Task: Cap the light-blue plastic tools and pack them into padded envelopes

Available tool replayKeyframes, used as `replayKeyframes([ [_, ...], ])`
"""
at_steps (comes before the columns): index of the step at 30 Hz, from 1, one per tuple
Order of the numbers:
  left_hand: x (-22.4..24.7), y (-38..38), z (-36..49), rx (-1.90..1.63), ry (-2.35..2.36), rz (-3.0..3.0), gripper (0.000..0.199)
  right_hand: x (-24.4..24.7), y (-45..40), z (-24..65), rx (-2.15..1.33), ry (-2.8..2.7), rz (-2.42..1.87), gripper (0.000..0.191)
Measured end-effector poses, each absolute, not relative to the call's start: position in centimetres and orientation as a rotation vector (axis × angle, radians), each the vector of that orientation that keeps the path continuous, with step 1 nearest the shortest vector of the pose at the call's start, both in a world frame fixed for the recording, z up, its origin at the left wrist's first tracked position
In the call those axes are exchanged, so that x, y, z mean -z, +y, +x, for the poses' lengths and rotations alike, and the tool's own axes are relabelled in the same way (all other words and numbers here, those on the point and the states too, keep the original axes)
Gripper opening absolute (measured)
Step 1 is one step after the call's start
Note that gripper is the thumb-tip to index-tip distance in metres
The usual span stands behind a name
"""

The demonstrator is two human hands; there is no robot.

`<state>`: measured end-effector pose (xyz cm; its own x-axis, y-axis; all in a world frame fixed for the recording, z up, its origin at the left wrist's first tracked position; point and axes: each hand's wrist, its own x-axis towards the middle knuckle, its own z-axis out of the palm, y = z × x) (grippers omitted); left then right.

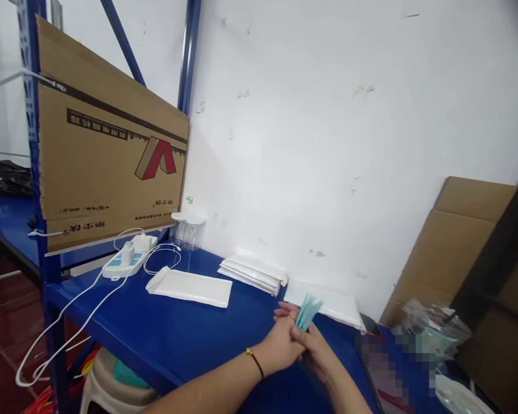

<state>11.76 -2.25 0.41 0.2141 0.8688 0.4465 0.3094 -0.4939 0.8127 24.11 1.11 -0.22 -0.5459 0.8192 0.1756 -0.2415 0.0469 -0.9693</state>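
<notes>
In the lower middle, my left hand point(284, 340) and my right hand point(317, 348) are pressed together above the blue table point(207, 336). A bundle of thin teal strips point(308, 312) stands up between them, its upper ends slightly fanned out. My right thumb lies against the bundle's lower part. The left fingers are closed around the same spot, and the strips' lower ends are hidden by the hands. White padded envelopes lie just beyond: a single flat one point(323, 305) right behind the hands and a stack point(254, 273) to its left.
Another white envelope point(192, 287) lies farther left. A power strip point(123, 265) with plugs and white cables sits by the rack post. Two clear lidded jars point(193, 234) stand at the wall. Cardboard point(112, 149) covers the left side; more cardboard point(449, 247) and plastic bags point(440, 328) are right.
</notes>
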Motion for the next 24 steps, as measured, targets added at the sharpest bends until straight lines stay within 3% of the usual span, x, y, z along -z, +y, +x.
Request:
replayKeyframes([
  [3, -0.7, -2.9, 13.6, -1.351, 0.864, 1.861, 0.038, -0.9, 0.2, 23.9, -1.459, -1.480, -0.676, 0.038],
  [7, -0.9, -3.5, 12.1, -1.244, 0.840, 1.932, 0.040, -1.8, -0.2, 24.0, -1.363, -1.486, -0.758, 0.030],
  [8, -1.0, -3.5, 10.8, -1.217, 0.864, 1.976, 0.048, -2.0, -0.1, 24.1, -1.348, -1.464, -0.739, 0.029],
  [11, -1.5, -2.7, 4.8, -1.206, 1.011, 2.072, 0.099, -2.6, 0.3, 24.5, -1.240, -1.332, -0.640, 0.031],
  [14, -2.4, -1.1, -3.2, -1.203, 1.258, 2.009, 0.116, -2.8, 1.1, 25.1, -1.113, -1.216, -0.651, 0.028],
  [17, -3.2, 0.3, -10.6, -1.088, 1.495, 1.895, 0.116, -2.1, 1.9, 25.2, -1.047, -1.227, -0.767, 0.037],
  [21, -3.4, 0.9, -15.4, -0.966, 1.701, 1.781, 0.086, -0.3, 2.7, 24.6, -1.075, -1.363, -0.955, 0.035],
  [24, -3.1, 0.4, -15.5, -0.936, 1.647, 1.929, 0.075, 0.5, 2.9, 24.4, -1.090, -1.400, -1.005, 0.035],
])
